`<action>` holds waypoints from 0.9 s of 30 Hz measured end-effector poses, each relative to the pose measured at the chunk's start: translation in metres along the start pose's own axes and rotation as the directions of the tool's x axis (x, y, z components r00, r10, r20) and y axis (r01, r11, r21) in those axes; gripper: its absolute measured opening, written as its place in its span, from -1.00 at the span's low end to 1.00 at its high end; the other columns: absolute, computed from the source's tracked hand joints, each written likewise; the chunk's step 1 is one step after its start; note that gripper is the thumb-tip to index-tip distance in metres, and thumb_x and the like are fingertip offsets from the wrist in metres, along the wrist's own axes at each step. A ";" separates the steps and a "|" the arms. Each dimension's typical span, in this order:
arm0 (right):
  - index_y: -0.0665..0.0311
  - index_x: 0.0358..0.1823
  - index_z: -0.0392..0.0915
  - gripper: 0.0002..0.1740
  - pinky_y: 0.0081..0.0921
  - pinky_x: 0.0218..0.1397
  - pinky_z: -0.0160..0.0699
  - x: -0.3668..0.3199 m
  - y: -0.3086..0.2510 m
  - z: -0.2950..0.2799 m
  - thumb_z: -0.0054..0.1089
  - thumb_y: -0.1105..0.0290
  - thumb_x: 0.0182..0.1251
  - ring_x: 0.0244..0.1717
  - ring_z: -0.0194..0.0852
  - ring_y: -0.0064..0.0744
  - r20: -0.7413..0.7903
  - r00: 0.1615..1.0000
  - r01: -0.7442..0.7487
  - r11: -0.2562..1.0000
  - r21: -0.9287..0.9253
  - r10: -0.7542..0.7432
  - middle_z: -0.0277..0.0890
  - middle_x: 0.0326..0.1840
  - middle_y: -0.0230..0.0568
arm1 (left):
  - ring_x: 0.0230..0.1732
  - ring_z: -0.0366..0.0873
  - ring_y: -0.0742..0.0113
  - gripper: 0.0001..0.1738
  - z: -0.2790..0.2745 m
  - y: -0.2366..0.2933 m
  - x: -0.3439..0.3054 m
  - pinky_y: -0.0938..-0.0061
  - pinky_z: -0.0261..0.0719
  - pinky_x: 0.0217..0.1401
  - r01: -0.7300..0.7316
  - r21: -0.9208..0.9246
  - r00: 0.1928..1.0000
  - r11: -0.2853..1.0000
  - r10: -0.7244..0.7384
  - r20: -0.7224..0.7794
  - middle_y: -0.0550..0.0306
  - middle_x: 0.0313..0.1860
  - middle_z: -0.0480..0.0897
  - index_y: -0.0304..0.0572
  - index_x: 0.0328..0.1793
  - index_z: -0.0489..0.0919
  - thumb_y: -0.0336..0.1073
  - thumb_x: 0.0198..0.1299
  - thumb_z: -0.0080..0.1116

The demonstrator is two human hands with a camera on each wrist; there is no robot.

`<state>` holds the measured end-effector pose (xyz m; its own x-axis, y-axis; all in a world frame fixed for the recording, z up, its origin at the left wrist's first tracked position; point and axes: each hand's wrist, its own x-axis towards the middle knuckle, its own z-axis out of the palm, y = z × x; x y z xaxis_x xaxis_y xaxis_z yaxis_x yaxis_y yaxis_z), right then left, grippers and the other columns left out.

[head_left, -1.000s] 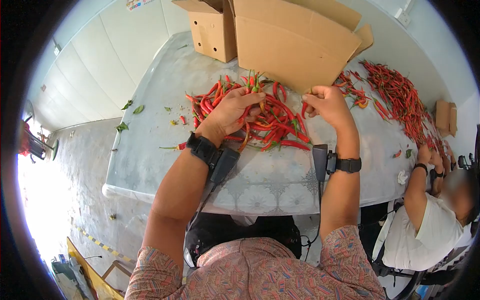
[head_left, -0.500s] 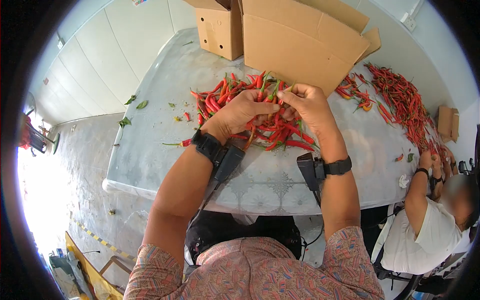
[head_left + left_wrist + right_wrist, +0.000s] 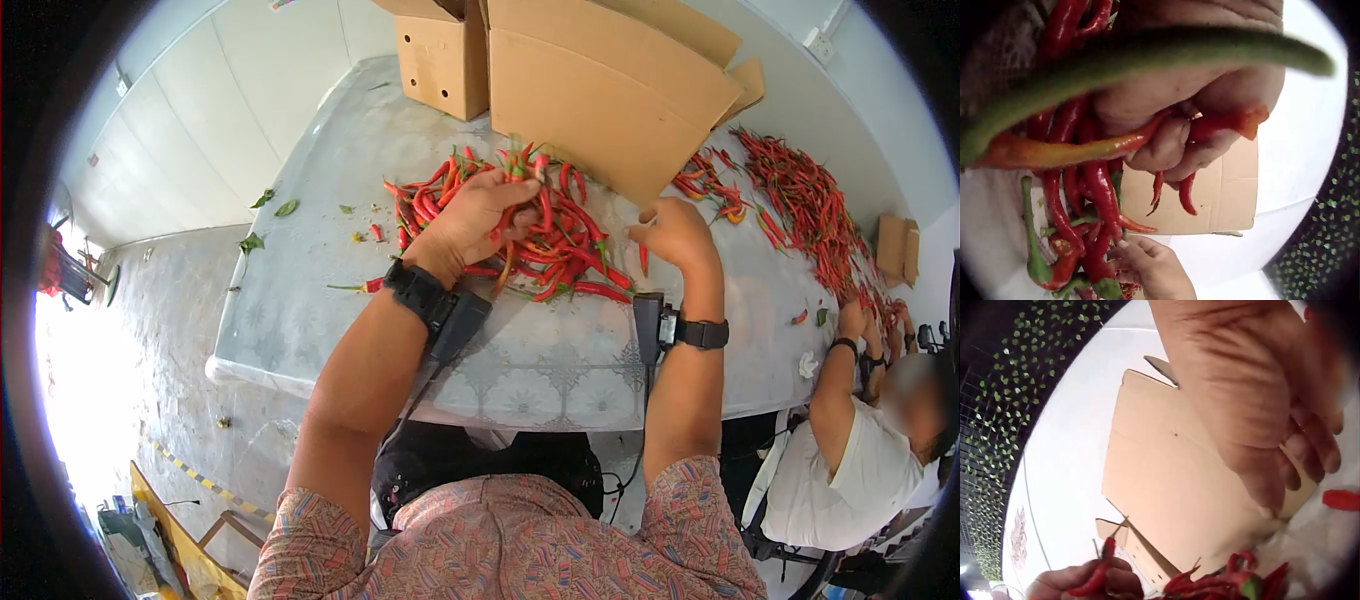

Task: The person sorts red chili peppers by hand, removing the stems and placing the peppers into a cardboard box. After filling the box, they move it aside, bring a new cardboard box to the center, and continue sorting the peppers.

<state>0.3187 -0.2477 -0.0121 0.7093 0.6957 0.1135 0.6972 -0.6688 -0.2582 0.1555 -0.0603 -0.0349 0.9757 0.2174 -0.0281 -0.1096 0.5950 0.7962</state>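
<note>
In the head view my left hand (image 3: 475, 215) grips a small bunch of red chili peppers (image 3: 518, 165) over the pile, green stems mostly upward. The left wrist view shows a stemless chili pepper end (image 3: 1254, 122) poking out of the grip, and a long green stem crossing close to the camera. My right hand (image 3: 680, 232) is held to the right of the pile, thumb toward the left and fingers bent. A red chili pepper (image 3: 643, 260) shows just below it. Whether the right fingers pinch something small, I cannot tell. The pile of chili peppers (image 3: 560, 250) lies between the hands.
Behind the pile stands an open cardboard box (image 3: 600, 100), beside a smaller box (image 3: 440, 65). Farther right are a large heap of chili peppers (image 3: 800, 190) and another person (image 3: 840, 470) working there. Loose leaves (image 3: 287, 208) lie on the left of the table (image 3: 290, 320).
My right hand came in to the bunch at the left hand, its fingertips at a stem, then drew back to the right. The left hand stays over the pile, gripping the bunch.
</note>
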 end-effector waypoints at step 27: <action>0.29 0.11 0.34 -0.47 -0.24 0.12 0.33 0.074 -0.085 0.041 0.04 0.55 0.01 0.06 0.36 0.04 0.097 0.909 0.416 0.890 -0.188 -0.404 0.43 0.01 0.11 | -0.58 0.33 0.49 -0.81 -0.025 -0.001 0.012 0.60 0.24 -0.61 -0.190 -0.196 0.982 0.962 0.182 -0.057 0.22 -0.48 0.51 -0.20 -0.29 0.47 -0.27 0.23 -0.12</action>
<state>0.3075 -0.1283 -0.0209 0.3530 0.9286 0.1142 0.9348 -0.3551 -0.0020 0.1628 -0.0392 -0.0514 0.9269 0.3661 0.0830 -0.3281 0.6826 0.6530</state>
